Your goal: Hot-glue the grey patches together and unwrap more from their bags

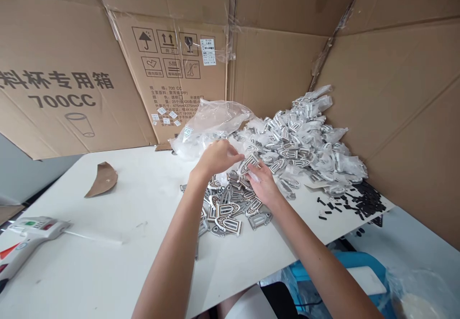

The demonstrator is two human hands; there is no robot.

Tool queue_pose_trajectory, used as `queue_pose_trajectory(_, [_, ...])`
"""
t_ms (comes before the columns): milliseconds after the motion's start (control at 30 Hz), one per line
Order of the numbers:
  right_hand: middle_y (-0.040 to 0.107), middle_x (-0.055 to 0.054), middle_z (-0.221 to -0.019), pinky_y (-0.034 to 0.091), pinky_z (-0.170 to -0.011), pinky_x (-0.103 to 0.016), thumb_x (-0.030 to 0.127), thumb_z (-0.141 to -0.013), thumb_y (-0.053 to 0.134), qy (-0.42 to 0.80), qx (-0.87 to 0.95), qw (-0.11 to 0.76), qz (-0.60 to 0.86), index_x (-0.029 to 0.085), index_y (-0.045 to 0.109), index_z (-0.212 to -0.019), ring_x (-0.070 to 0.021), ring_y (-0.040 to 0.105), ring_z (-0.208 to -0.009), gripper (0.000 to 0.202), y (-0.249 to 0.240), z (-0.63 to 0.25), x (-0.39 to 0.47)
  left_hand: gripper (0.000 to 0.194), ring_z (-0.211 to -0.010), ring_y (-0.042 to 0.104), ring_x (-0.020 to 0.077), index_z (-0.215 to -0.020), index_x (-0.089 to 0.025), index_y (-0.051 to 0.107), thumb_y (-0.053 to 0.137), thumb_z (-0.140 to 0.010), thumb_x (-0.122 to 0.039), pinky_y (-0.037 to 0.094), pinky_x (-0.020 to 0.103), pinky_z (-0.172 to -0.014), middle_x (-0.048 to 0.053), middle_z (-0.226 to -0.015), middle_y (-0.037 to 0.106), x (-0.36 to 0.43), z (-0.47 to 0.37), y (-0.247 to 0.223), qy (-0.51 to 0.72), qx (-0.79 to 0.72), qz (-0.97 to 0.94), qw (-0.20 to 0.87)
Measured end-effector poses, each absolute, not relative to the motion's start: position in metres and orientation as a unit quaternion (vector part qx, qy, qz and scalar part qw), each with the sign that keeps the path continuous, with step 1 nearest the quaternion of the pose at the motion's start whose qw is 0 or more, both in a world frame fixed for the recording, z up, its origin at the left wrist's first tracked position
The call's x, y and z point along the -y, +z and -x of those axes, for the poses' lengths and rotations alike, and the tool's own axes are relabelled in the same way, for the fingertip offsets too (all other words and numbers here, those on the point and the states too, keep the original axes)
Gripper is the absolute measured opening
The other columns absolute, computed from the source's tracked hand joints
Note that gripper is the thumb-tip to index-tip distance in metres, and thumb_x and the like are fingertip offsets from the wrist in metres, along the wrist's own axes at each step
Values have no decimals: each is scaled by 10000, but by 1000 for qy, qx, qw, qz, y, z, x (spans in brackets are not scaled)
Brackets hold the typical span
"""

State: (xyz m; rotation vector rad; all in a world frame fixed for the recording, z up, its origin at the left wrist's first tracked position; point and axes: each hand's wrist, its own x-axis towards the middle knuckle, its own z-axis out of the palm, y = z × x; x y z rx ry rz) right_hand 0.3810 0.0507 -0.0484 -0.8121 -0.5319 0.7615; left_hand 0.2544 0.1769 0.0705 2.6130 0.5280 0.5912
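My right hand (264, 182) grips an arch-shaped white-and-grey ornamental piece (247, 164) with slots in it, above the middle of the table. Close on its left is my left hand (220, 156), fingers curled and thumb reaching toward the piece's edge; clear plastic lies behind the fingers, and what they hold is hidden. Under both hands spreads a loose heap of similar arched pieces (227, 210), some with brown scroll patterns, others plain grey. Beyond them, a large pile of clear-bagged arched pieces (298, 137) leans toward the cardboard.
A big clear plastic bag (219, 118) lies at the back. Small black parts (366, 201) are scattered at the right edge. On the left are a brown scrap (102, 180) and a white handheld tool (32, 237). Cardboard walls (273, 60) enclose the white table (143, 242). A blue container (359, 261) stands below.
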Motion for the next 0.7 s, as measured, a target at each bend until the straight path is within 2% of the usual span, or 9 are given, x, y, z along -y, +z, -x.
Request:
queue_pose_trajectory(100, [780,34,-1047,594,-853,-314,307,-697,958,351,248,816,388,307,675,-1055,-163,733,-960,456,-49,-380,-52,313,-869,720,245,-840,-247,841,635,-941,-460,544,408,-819,64,-888,798,-178,-255,68,175,-137,-948,228])
queue_pose_trajectory(200, [782,36,-1081,601,-836,-310,321,-703,963,333,250,820,392,313,671,-1034,-164,742,-979,442,-51,-380,-54,257,-901,722,248,-858,-252,850,647,-922,-398,545,417,-844,65,-923,798,-176,-258,66,189,-122,-948,226])
queue_pose_trajectory(333, [781,40,-1064,605,-801,-294,325,-703,980,323,245,827,389,305,670,-1004,-159,745,-956,433,-52,-381,-55,211,-995,717,286,-846,-250,841,764,-848,-447,539,449,-895,67,-985,803,-173,-261,67,208,-143,-944,210])
queue_pose_trajectory(533, [783,48,-1012,601,-816,-284,290,-698,998,310,247,838,374,284,667,-980,-143,727,-904,435,-54,-381,-56,128,-925,726,255,-758,-231,810,717,-837,-270,532,410,-862,40,-873,807,-169,-260,71,221,-171,-941,190])
queue_pose_trajectory(700, [781,48,-972,575,-855,-281,275,-689,1004,293,256,840,380,276,673,-973,-146,718,-916,436,-58,-382,-58,86,-934,726,278,-765,-224,818,758,-802,-273,537,416,-833,59,-860,803,-165,-259,72,194,-210,-941,182])
